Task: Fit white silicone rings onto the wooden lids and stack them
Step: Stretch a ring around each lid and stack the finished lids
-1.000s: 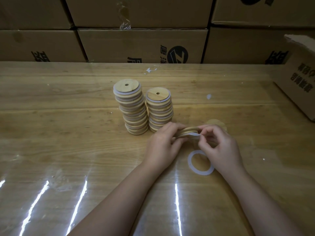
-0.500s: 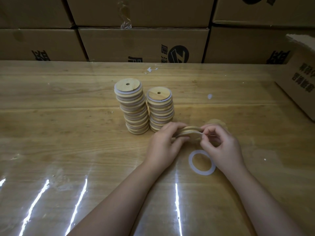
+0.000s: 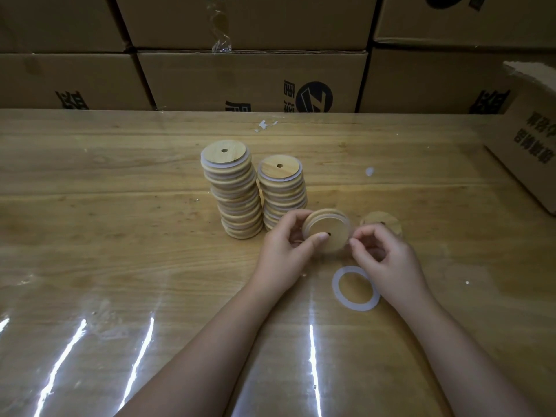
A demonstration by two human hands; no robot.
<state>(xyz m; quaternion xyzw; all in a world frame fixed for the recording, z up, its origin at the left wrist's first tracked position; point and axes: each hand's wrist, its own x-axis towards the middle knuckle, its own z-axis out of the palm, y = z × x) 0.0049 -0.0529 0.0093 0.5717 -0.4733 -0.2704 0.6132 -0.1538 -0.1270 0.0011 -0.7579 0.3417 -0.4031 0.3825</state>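
Note:
My left hand (image 3: 282, 254) holds a round wooden lid (image 3: 328, 230) by its left edge, tilted so its stepped underside with the small hole faces me. A pale silicone ring seems to sit around its rim. My right hand (image 3: 382, 260) pinches at the lid's right rim with thumb and forefinger. A loose white silicone ring (image 3: 340, 293) lies flat on the table just below my right hand. Another bare wooden lid (image 3: 383, 221) lies behind my right hand. Two stacks of ringed lids stand to the left: a taller stack (image 3: 234, 188) and a shorter stack (image 3: 281, 185).
The wooden table (image 3: 120, 236) is covered with glossy clear film. Cardboard boxes (image 3: 252, 79) line the far edge, and one more box (image 3: 529, 152) sits on the table at the right. Small white scraps (image 3: 264, 125) lie near the back.
The lid was held edge-on between both hands; now it is tilted up so its underside faces me, and my right hand has shifted to its right rim.

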